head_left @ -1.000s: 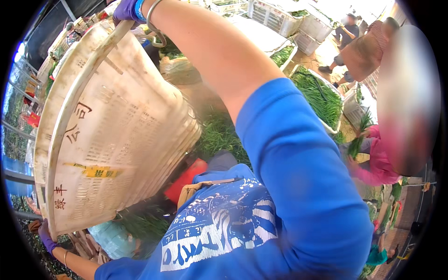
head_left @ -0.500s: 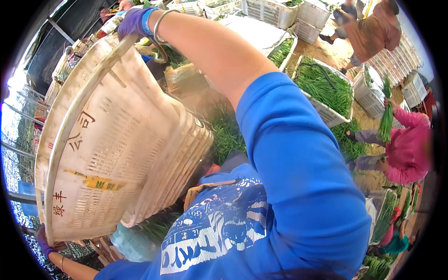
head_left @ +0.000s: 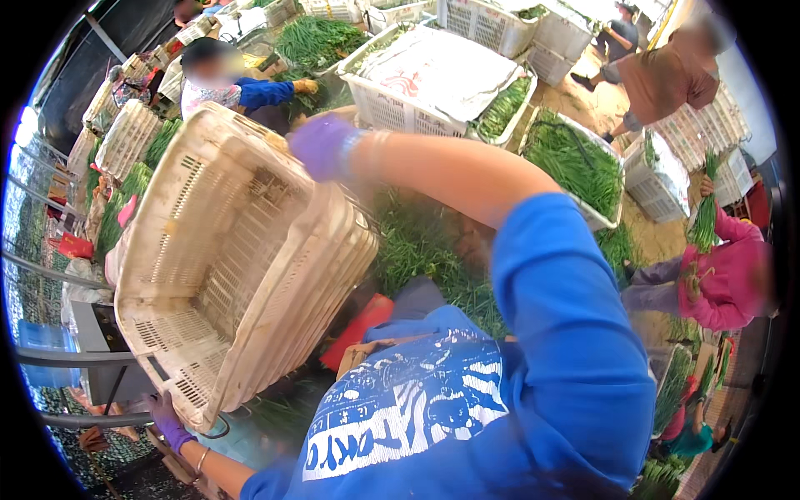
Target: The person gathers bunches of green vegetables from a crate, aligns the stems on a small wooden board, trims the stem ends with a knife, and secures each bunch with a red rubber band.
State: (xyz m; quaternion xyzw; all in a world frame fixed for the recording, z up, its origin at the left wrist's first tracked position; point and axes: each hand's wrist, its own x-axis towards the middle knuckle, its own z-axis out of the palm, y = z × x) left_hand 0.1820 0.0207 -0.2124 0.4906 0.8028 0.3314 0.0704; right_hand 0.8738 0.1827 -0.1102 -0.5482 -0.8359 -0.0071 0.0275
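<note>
A stack of nested off-white plastic crates (head_left: 250, 258) leans at the left. The top crate's slotted, dirt-stained inside faces me. My left hand (head_left: 172, 427), in a purple glove, is closed on the near lower corner of that crate's rim. At the crate's upper right corner is my right hand (head_left: 323, 147), also purple-gloved. It is blurred by motion, so its fingers cannot be made out. My right arm, in a blue sleeve, reaches across above the stack. Loose green stalks (head_left: 425, 250) lie just right of the crates.
Crates of green stalks (head_left: 575, 167) stand at the right, and a white-covered crate (head_left: 433, 75) at the back. A person in blue sleeves (head_left: 265, 92) works behind the stack; a person in pink (head_left: 729, 262) holds stalks. Metal rails (head_left: 67, 358) run along the left.
The upper crate has moved down into line with the stack; its printed outer side no longer shows and its inside does. Both hands moved rightward, the right one also lower.
</note>
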